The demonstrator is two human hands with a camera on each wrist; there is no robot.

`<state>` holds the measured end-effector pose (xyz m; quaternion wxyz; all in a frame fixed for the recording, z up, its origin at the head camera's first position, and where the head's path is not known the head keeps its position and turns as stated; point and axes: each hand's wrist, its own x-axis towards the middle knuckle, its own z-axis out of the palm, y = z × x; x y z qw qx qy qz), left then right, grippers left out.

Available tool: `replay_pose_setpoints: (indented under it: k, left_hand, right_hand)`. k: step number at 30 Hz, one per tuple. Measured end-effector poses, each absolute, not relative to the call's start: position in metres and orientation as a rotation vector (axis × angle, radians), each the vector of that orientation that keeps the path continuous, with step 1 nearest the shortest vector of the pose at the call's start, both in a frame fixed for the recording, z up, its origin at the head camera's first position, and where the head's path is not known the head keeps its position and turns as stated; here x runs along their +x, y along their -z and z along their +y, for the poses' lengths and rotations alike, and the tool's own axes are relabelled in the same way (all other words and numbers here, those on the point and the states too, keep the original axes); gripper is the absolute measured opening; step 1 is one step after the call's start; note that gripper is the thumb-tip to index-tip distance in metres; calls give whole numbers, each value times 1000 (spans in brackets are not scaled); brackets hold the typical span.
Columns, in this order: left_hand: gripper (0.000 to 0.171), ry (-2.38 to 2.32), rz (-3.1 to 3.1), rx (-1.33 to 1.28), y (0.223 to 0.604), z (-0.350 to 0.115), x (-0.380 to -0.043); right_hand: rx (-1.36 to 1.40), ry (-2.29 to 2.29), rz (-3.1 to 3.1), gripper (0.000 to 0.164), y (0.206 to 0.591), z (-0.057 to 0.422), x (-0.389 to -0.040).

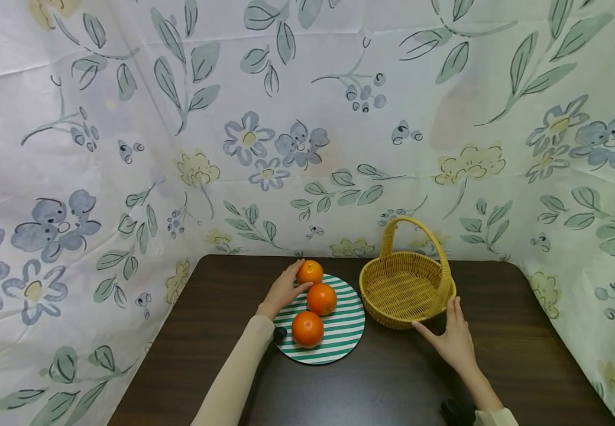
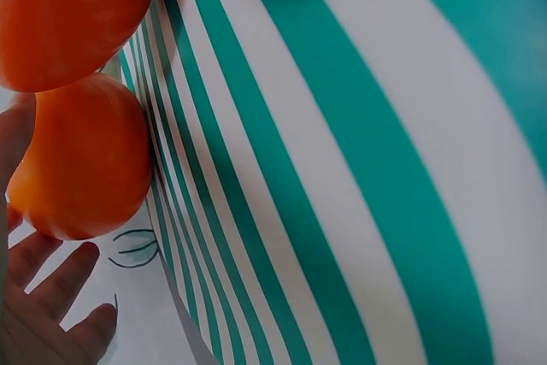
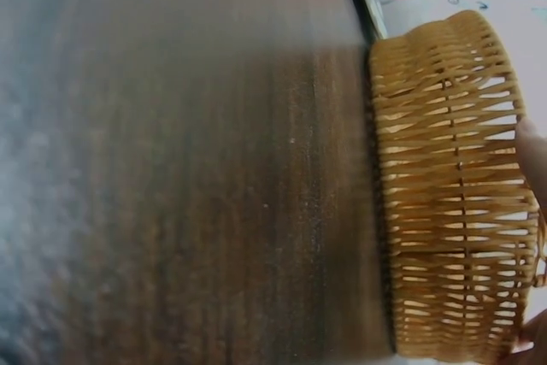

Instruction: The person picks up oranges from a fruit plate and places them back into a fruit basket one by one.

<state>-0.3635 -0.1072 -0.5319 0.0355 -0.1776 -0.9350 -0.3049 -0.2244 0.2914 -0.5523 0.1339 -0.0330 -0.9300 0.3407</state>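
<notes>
Nearest the viewer, pale sleeves (image 1: 240,370) run to both wrists, each with a dark device (image 1: 280,335) at it. Beyond the left cuff, a near orange (image 1: 307,329) sits on a green-and-white striped plate (image 1: 349,324), in front of the left hand and slightly to its right.

The right hand (image 1: 453,343) reaches across the dark wood table (image 1: 504,331) with thumb and fingers spread, meeting the near right side of a yellow wicker basket (image 1: 382,312) without closing around it.

Just right of the left hand's thumb lies a middle orange (image 1: 321,299). The left hand (image 1: 284,288) itself, fingers extended rather than curled, cups the left side of a far orange (image 1: 310,271); how firmly it presses cannot be told.

The handling appears to be at an early stage: all three oranges rest on the plate, and lifting any of them looks not yet done. The middle orange crowds the left thumb, while the basket's handle (image 1: 444,273) arches over its opening, ahead of the right hand, and could obstruct access.

Farthest from both hands, a floral cloth (image 1: 334,228) hangs behind the table.
</notes>
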Motion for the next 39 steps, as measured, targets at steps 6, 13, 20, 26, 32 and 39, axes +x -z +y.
replay_pose_setpoints:
  k: [6,13,20,26,32,39]
  left_hand:
    - [75,954,-2857,-539,532,-107,-364]
    - [76,966,-2874,-541,532,-107,-364]
    - [77,961,-2880,-551,530,-109,-363]
    - [78,942,-2874,-577,530,-109,-364]
    - [77,952,-2871,-587,530,-107,-366]
    - [76,976,-2868,-540,534,-104,-369]
  right_hand:
    - [-72,-952,-2690,110,551,292,-228]
    - [-61,-936,-2718,109,549,295,-227]
    - [-55,-929,-2729,103,549,296,-229]
    - [-33,-872,-2719,94,550,298,-231]
    - [-39,-859,-2750,96,549,299,-232]
    - [-46,-872,-2764,97,549,300,-233]
